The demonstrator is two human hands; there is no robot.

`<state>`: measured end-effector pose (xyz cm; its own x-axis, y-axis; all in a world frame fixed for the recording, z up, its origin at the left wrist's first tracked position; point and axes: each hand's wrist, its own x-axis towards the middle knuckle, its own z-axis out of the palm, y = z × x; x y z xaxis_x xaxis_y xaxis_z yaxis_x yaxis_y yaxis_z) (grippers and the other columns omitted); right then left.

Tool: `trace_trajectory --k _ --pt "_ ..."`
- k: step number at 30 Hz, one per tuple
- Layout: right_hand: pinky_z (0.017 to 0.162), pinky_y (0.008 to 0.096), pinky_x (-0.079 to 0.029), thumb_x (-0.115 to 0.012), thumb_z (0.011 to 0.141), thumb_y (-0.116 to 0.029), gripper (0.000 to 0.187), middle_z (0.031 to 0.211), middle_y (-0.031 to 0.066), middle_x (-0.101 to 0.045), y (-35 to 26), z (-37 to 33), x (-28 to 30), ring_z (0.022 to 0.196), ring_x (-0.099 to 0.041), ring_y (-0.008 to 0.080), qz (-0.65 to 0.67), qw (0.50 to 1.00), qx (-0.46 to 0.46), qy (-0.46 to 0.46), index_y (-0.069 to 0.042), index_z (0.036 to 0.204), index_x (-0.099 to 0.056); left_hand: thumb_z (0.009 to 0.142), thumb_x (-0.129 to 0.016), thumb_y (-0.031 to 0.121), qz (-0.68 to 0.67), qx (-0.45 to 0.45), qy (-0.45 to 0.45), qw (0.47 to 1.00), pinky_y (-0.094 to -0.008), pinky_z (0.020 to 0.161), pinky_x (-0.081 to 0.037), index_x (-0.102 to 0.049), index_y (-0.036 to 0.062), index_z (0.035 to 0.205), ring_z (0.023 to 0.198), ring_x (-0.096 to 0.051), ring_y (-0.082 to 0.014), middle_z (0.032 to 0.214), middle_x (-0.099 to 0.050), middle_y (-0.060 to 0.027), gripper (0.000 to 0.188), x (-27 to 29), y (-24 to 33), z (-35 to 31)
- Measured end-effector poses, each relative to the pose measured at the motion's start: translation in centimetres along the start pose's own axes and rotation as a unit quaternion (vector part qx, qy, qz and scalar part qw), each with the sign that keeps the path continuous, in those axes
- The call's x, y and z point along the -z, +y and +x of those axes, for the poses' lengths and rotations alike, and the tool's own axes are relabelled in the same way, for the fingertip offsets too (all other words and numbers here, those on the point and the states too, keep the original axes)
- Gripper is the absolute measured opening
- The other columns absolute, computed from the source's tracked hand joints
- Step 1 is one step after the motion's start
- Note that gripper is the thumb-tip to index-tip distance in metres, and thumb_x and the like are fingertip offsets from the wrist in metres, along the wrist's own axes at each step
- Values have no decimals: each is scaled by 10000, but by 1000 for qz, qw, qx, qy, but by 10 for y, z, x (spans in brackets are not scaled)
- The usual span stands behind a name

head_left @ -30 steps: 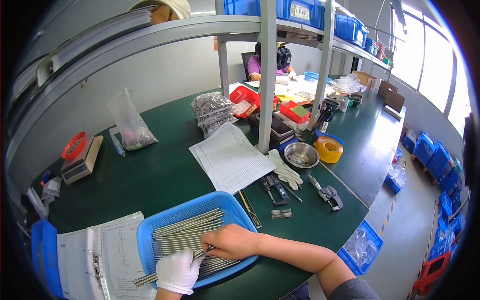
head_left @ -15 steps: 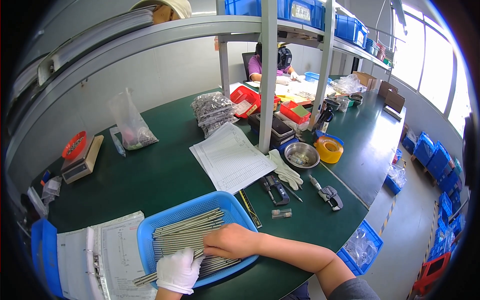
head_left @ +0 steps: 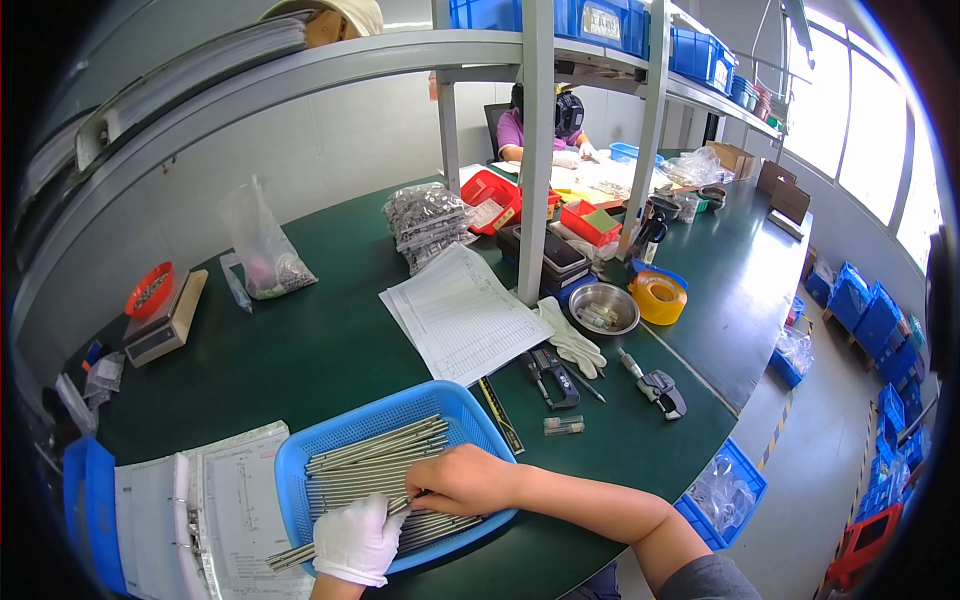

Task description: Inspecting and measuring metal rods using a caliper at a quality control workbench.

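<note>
A blue perforated plastic basket at the front of the table holds many slim metal rods lying side by side. Over its near left part, my left hand, in a white glove, is closed around a few metal rods whose ends stick out past the basket's left rim. My bare right hand reaches in from the right, fingers pinched together at the other end of those rods, touching the gloved fingertips. Exactly what lies between the right fingertips is hidden.
An open binder lies left of the basket, printed sheets behind it. Two digital micrometers, a white glove and a steel bowl are to the right. A shelf post rises mid-table. A co-worker sits beyond.
My right hand's fingers have shifted very slightly at the rod ends. Otherwise nothing has visibly moved.
</note>
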<state>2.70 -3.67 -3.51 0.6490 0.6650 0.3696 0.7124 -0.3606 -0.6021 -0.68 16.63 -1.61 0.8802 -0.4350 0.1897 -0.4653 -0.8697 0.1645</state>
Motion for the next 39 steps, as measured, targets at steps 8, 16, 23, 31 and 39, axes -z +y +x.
trace_trajectory --k 8,16,23,31,39 --pt "612 406 -470 -591 885 -240 177 790 99 -606 2 0 -1 718 -602 310 -29 999 -12 -29 -68 906 -556 776 -670 336 -5 6 -6 1000 -451 508 -464 -538 79 678 551 -602 -344 603 -600 -131 306 0 0 1" --pt "573 399 -464 -615 850 -158 155 762 78 -609 -1 0 4 657 -597 301 -13 998 -14 61 -93 937 -505 799 -660 347 1 6 9 1000 -448 504 -455 -530 77 655 559 -599 -344 616 -600 -135 332 2 2 2" --pt "529 386 -450 -616 859 -221 188 716 69 -609 -3 -1 2 618 -607 278 -47 992 -92 79 -102 969 -519 822 -675 294 -71 -2 168 983 -423 474 -412 -494 59 645 473 -541 -311 545 -539 -94 346 14 5 -12" --pt "558 368 -464 -647 839 -360 367 792 85 -641 8 -1 1 642 -622 258 16 999 16 27 -102 1092 -583 983 -500 332 -680 77 507 525 -222 363 -158 -321 173 602 374 -199 -50 485 -253 52 450 53 14 1" --pt "587 388 -473 -665 808 -362 340 753 106 -624 -3 1 2 658 -618 294 18 998 46 -40 -95 1003 -589 986 -415 464 -789 221 481 312 -223 327 -142 -404 196 653 353 -152 -47 479 -277 64 427 34 -21 14"
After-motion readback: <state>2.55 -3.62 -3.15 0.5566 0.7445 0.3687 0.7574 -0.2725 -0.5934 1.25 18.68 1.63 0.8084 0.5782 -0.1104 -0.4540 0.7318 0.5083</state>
